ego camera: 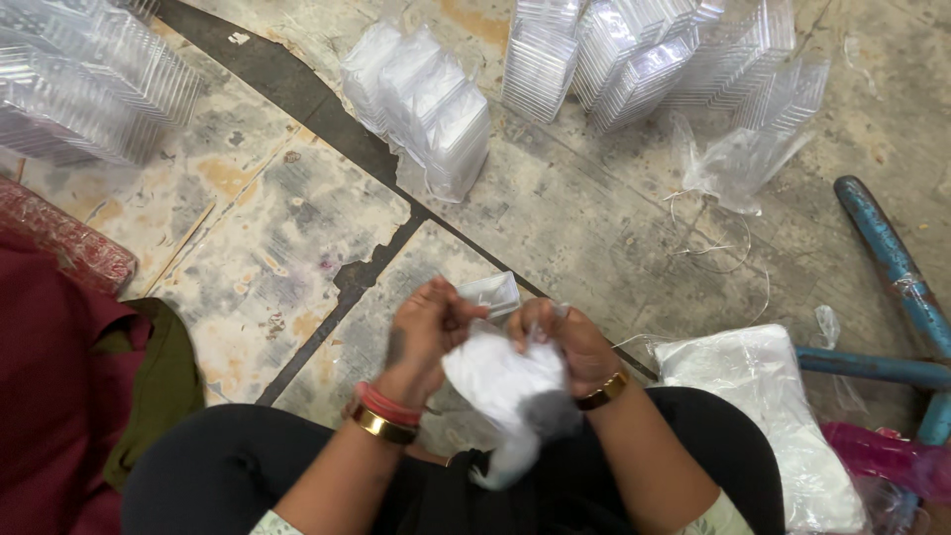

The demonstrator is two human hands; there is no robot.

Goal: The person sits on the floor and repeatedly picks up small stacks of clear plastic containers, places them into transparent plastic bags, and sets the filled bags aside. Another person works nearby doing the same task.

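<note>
Clear plastic tray stacks (84, 84) are seen far left of the fingers, beyond them. A wrapped pack of trays (426, 104) lies well ahead. The left hand (426, 332) and right hand (560, 337) are closed on a white plastic bag (500, 381); a small clear tray (492, 293) sits just past the fingertips. A white bagged bundle (763, 396) lies right.

Glossy clear plastic trays (540, 69) on rough, stained concrete floor (267, 248)

Bare floor (277, 228) ahead is open; container stacks (634, 59) beyond, blue frame (892, 248) blocks rt.
</note>
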